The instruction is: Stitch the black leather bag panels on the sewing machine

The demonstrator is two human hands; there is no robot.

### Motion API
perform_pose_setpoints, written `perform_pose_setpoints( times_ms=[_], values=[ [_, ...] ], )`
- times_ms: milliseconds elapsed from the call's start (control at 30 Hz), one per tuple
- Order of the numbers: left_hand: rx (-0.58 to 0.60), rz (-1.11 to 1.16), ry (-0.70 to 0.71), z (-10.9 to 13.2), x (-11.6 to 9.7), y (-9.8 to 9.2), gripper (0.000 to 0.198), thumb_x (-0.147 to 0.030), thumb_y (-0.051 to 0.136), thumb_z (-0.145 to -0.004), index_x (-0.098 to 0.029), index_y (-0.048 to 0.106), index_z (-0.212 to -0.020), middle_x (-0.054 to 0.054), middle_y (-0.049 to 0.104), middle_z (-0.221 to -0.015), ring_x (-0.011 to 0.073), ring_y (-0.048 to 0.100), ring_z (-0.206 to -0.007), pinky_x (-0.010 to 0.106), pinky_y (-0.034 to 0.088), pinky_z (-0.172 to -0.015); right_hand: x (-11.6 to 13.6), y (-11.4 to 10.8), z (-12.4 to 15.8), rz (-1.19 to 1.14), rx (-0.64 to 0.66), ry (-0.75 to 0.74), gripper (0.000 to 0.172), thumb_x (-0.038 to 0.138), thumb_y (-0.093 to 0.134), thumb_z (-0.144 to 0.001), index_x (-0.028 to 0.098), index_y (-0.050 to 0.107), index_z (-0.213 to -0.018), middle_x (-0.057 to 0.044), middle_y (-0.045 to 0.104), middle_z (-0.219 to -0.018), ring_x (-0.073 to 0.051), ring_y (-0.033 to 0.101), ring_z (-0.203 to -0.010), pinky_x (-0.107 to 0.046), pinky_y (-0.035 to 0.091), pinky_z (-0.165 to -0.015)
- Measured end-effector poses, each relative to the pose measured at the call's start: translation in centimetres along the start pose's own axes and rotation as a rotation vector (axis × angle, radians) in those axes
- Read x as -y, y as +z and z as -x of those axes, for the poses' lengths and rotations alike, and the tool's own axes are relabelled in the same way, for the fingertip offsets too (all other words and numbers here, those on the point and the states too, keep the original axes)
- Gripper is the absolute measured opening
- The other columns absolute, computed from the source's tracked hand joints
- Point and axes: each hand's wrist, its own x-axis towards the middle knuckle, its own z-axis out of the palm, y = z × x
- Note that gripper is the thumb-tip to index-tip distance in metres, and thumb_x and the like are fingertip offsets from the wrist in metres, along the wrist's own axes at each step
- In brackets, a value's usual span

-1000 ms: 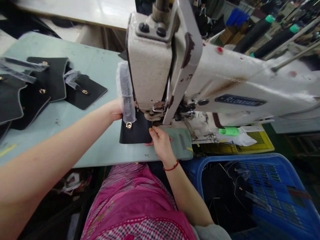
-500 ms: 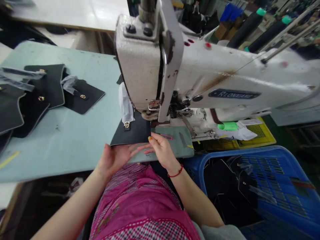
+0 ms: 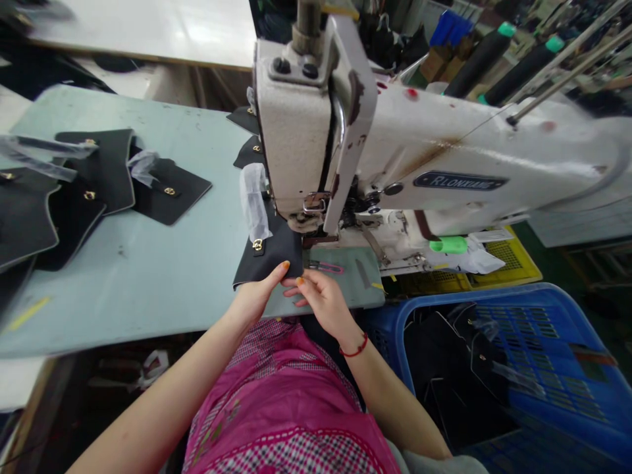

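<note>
A black leather piece (image 3: 274,253) with a small gold clasp and a strip of clear plastic wrap lies under the head of the white sewing machine (image 3: 395,145). My left hand (image 3: 259,293) pinches the near edge of that piece between thumb and fingers. My right hand (image 3: 320,296) meets it at the same corner, fingers curled on the edge, just in front of the needle area. A red cord circles my right wrist.
Several more black pieces (image 3: 99,178) with gold clasps lie at the left of the pale green table (image 3: 148,263). A blue crate (image 3: 518,368) holding black pieces stands at my right, a yellow tray (image 3: 508,263) behind it. Thread cones stand at the back right.
My left hand came from the far side of the piece, round to its near edge, and now pinches it. The piece has turned slightly under the machine. My right hand stayed at the near corner.
</note>
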Motion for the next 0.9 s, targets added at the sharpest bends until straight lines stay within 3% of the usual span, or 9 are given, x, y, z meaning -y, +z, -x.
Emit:
perform_pose_setpoints(
  times_ms=[167, 267, 467, 767, 900],
  values=[
    [-0.002, -0.336, -0.034, 0.1, -0.7, -0.7, 0.049, -0.062, 0.077, -0.068, -0.014, 0.073, -0.072, 0.008, 0.072, -0.080, 0.0216, 0.064, -0.074, 0.031, 0.051, -0.071, 0.1, 0.4, -0.8, 0.078, -0.077, 0.040, 0.040, 0.052, 0.052, -0.095, 0.015, 0.063, -0.087, -0.008, 0.075, -0.080, -0.014, 0.071, -0.066, -0.018, 0.050, -0.052],
    [-0.002, -0.423, -0.090, 0.0, -0.7, -0.8, 0.055, -0.068, 0.074, -0.066, -0.014, 0.069, -0.063, 0.007, 0.067, -0.068, 0.0190, 0.059, -0.065, 0.030, 0.046, -0.062, 0.2, 0.6, -1.4, 0.125, -0.113, 0.029, 0.042, 0.052, 0.049, -0.096, 0.015, 0.059, -0.078, -0.006, 0.072, -0.068, -0.012, 0.067, -0.055, -0.017, 0.044, -0.046],
    [-0.016, -0.345, -0.161, 0.1, -0.9, -0.2, 0.058, -0.068, 0.077, -0.061, -0.011, 0.073, -0.072, 0.012, 0.071, -0.078, 0.0240, 0.065, -0.074, 0.032, 0.051, -0.066, 0.0, 0.3, -1.4, 0.075, -0.097, 0.018, 0.043, 0.053, 0.050, -0.095, 0.015, 0.063, -0.082, -0.003, 0.069, -0.061, -0.010, 0.063, -0.049, -0.017, 0.042, -0.047],
    [-0.055, -0.343, -0.227, -0.1, -1.1, 0.3, 0.056, -0.067, 0.078, -0.059, -0.012, 0.074, -0.071, 0.013, 0.072, -0.078, 0.0280, 0.068, -0.080, 0.035, 0.054, -0.069, -0.3, 0.3, -2.1, 0.024, -0.125, 0.002, 0.042, 0.052, 0.052, -0.094, 0.015, 0.065, -0.079, -0.002, 0.067, -0.058, -0.010, 0.060, -0.045, -0.019, 0.042, -0.046],
    [-0.033, -0.353, -0.180, -1.1, -0.8, 0.3, 0.057, -0.069, 0.075, -0.060, -0.013, 0.074, -0.070, 0.014, 0.071, -0.074, 0.0287, 0.067, -0.081, 0.035, 0.053, -0.068, 0.1, 0.2, -2.7, 0.027, -0.141, -0.002, 0.042, 0.052, 0.053, -0.093, 0.015, 0.065, -0.078, -0.002, 0.067, -0.058, -0.010, 0.060, -0.046, -0.019, 0.042, -0.047]
  ],
)
